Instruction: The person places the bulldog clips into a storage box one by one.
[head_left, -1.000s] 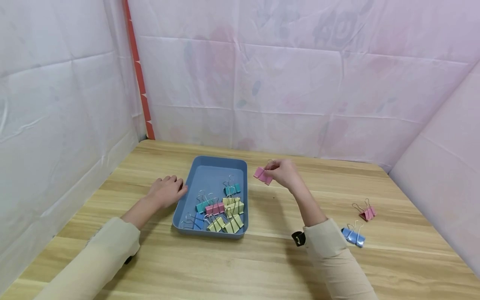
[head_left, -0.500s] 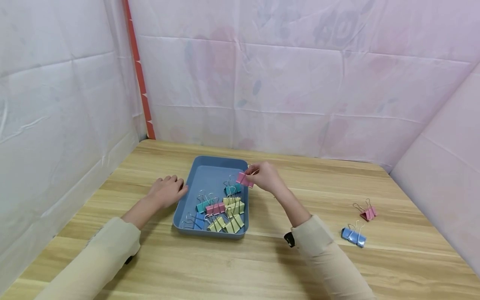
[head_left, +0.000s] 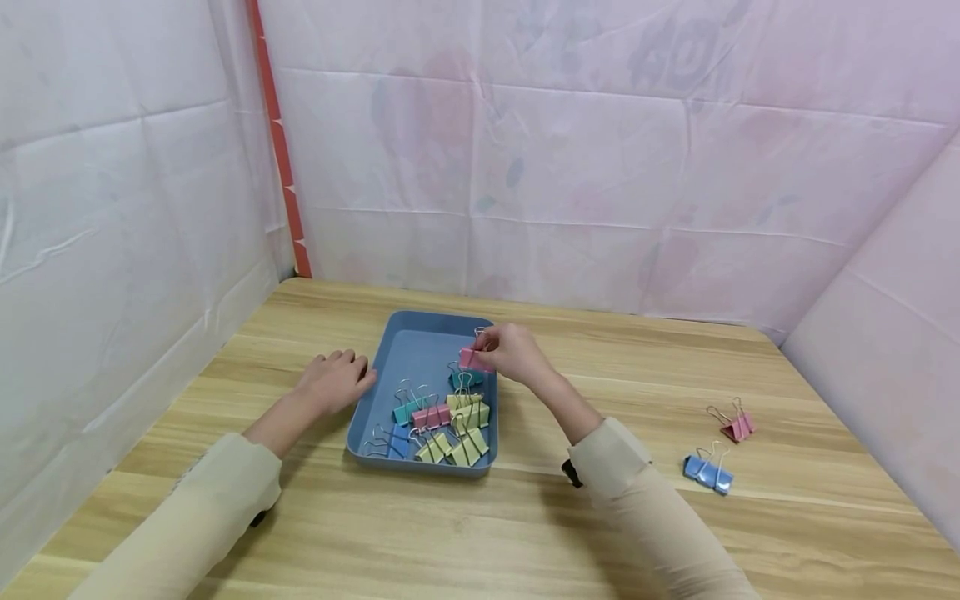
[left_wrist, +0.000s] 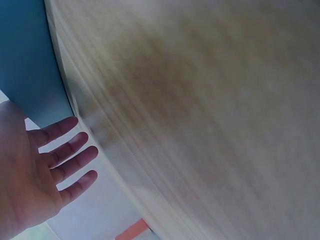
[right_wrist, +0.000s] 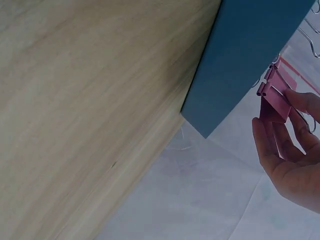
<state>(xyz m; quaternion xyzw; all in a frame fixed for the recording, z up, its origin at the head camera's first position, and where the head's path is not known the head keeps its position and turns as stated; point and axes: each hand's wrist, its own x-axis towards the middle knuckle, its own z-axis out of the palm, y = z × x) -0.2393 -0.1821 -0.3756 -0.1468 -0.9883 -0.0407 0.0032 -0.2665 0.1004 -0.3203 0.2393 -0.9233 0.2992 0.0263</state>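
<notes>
My right hand (head_left: 516,353) pinches a pink binder clip (head_left: 474,360) over the right side of a blue tray (head_left: 408,323). In the right wrist view the pink binder clip (right_wrist: 276,97) sits between thumb and fingers, just above the tray's wall (right_wrist: 245,65). Directly below it in the head view is a teal binder clip (head_left: 467,380). My left hand (head_left: 330,385) lies beside the tray's left wall, thumb side close to the rim; the left wrist view shows its fingers (left_wrist: 75,162) loosely extended, holding nothing.
Inside the tray's near half lie several clips, among them yellow (head_left: 468,448), blue (head_left: 397,442) and another pink one (head_left: 431,417). On the wooden table (head_left: 525,533) to the right rest a pink clip (head_left: 738,425) and a blue clip (head_left: 708,473). White cloth (head_left: 570,192) hangs behind.
My right hand has carried the pink binder clip leftward, from the table right of the tray to over the tray. The left hand has stayed in place.
</notes>
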